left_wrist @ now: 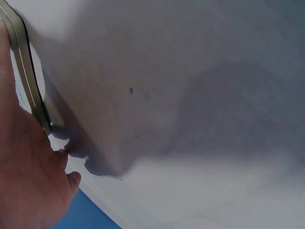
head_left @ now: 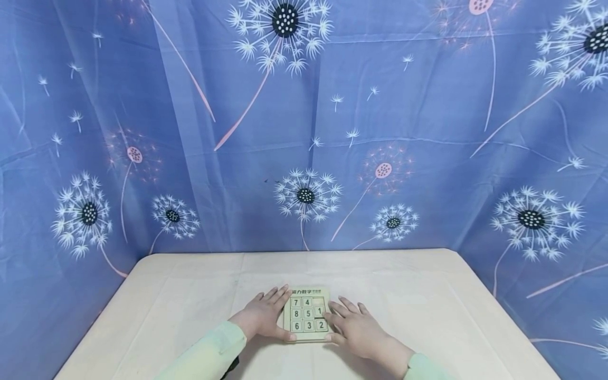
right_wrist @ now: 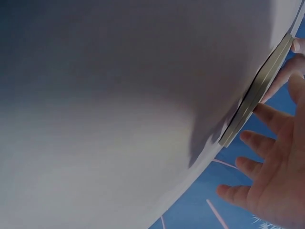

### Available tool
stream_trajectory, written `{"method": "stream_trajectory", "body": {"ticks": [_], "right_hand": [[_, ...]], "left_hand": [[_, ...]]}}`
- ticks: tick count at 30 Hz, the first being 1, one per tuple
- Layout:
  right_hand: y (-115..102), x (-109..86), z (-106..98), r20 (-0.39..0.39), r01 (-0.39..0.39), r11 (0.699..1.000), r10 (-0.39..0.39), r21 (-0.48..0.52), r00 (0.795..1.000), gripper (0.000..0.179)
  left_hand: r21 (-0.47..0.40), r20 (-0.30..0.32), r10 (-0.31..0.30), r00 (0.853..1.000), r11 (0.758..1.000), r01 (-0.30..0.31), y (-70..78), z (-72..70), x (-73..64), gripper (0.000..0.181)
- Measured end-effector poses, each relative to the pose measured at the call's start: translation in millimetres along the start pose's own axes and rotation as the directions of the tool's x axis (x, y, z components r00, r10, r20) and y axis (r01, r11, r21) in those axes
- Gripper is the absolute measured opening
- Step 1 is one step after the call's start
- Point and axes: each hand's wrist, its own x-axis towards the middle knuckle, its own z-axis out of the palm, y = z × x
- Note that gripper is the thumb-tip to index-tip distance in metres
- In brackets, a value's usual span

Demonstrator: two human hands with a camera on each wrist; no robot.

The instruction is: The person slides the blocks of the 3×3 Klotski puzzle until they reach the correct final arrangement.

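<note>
Backdrop: dandelion-print curtain [head_left: 237,211] is hanging beyond the pale counter [head_left: 404,279].
Left hand [head_left: 266,315]: straight-fingered, resting along the left side of the number puzzle [head_left: 308,313].
Right hand [head_left: 359,327]: fingers spread, one apparently touching tile 1 [head_left: 319,311].
Handling: lying between the hands, probably light, stiff; best held by its rim.
Look: pale green, showing black numerals, far-right slot vacant.

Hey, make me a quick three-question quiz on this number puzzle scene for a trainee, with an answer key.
1. Which number is on the centre tile of the puzzle board?
2. True or false: tile 8 lies between tile 7 and tile 6.
3. Which of the hands is nearer tile 1: (a) left or (b) right?

Key:
1. 5
2. True
3. b; the right hand is nearer, while the left hand is at the board's left side.
</note>
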Motion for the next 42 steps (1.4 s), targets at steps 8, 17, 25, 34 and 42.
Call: {"method": "stream_trajectory", "body": {"ticks": [8, 17, 25, 34, 42], "right_hand": [[0.8, 1.3, 0.1, -0.016, 0.008, 1.0, -0.008, 0.009, 1.0, 0.064], [2.3, 3.1, 0.9, -0.032, 0.017, 1.0, -0.017, -0.009, 0.999, 0.062], [1.7, 6.1, -1.1, -0.019, 0.008, 1.0, -0.008, -0.001, 1.0, 0.061], [2.8, 9.7, -1.1, -0.009, -0.012, 1.0, 0.012, 0.021, 1.0, 0.061], [2.6, 11.5, -3.1, -0.009, -0.014, 0.999, 0.015, 0.043, 1.0, 0.06]], "left_hand": [[0.012, -0.012, 0.002, 1.0, 1.0, -0.002, -1.5, 1.3, 1.4, 0.115], [0.007, -0.01, 0.0, 1.0, 1.0, 0.0, -1.9, 1.0, 2.3, 0.115], [0.005, -0.014, 0.002, 1.0, 1.0, -0.002, -2.0, 0.8, 2.1, 0.114], [-0.018, -0.003, 0.004, 1.0, 1.0, -0.004, -1.5, 1.0, 2.2, 0.115], [-0.006, -0.006, 0.002, 1.0, 1.0, -0.002, -1.9, 3.1, 2.7, 0.115]]}}
